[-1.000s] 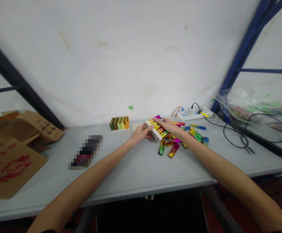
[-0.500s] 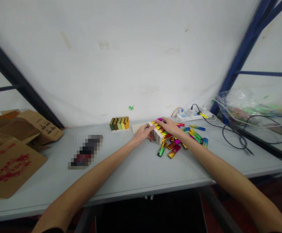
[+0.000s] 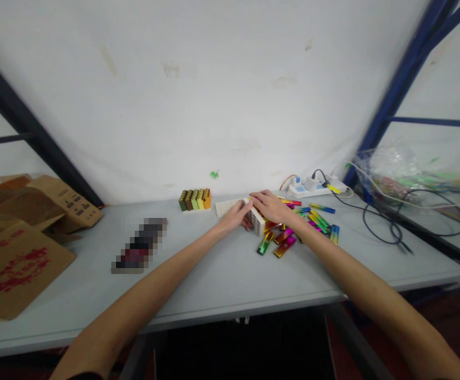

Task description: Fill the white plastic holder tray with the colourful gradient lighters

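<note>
A white slotted tray stands tilted on its side, and my left hand grips its left end. Over the tray's right side lies my right hand, its fingers wrapped round shiny coloured lighters that it partly hides. More metallic lighters in pink, gold, green and blue are scattered to the right and in front. Behind my left hand another white tray lies flat. Farther left, a tray filled with rows of green, yellow and orange lighters stands near the wall.
Cardboard boxes occupy the left end of the table. A pixelated dark object lies left of centre. At the back right are a power strip, black cables and a clear plastic bag.
My right hand has shifted slightly left, closer to the tray's top edge, and covers more of the lighters. My left hand keeps its grip on the tray.
</note>
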Action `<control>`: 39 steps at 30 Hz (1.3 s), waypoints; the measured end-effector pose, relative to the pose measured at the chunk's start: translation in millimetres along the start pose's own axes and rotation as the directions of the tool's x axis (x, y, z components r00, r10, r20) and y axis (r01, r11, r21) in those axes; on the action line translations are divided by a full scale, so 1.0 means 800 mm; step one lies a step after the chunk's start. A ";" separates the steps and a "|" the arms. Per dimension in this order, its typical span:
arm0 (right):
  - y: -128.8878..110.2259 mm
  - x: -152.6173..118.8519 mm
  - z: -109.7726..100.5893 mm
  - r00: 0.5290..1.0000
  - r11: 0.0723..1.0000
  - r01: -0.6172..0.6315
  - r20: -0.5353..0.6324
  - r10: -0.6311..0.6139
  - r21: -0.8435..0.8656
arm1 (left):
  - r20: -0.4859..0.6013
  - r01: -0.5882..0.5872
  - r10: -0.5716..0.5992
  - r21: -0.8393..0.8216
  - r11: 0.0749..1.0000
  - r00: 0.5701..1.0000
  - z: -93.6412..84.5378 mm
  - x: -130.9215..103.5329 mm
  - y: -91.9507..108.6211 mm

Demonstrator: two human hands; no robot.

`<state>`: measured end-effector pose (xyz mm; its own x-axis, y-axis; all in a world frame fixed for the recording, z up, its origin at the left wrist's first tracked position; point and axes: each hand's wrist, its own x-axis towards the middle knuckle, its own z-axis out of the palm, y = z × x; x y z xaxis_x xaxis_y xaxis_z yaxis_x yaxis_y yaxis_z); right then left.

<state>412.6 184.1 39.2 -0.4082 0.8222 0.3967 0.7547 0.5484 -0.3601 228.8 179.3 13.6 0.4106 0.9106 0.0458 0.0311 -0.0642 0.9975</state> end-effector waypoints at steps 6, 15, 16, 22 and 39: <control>0.003 0.003 0.002 0.997 0.998 -0.057 0.040 0.059 -0.036 | -0.005 -0.006 0.006 0.011 1.000 1.000 0.001 -0.001 -0.002; 0.004 0.005 0.000 0.996 0.993 0.040 0.080 -0.031 -0.114 | -0.012 0.000 0.000 0.011 1.000 1.000 -0.002 0.003 -0.006; 0.006 0.005 0.000 0.996 0.992 0.046 0.083 -0.036 -0.118 | -0.013 0.002 -0.001 0.009 1.000 1.000 -0.002 0.003 -0.007; 0.012 0.004 -0.002 0.988 0.983 0.119 0.112 -0.104 -0.137 | -0.012 0.002 -0.002 0.006 1.000 1.000 -0.001 0.001 -0.005; 0.010 0.003 -0.029 0.986 0.974 -0.147 0.055 0.158 -0.171 | -0.061 0.019 -0.016 0.043 0.999 0.998 0.000 0.001 -0.005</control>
<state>429.7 186.7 56.8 -0.3113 0.9057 0.2879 0.8830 0.3876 -0.2646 229.3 180.2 9.6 0.3538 0.9347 0.0327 0.0781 -0.0644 0.9949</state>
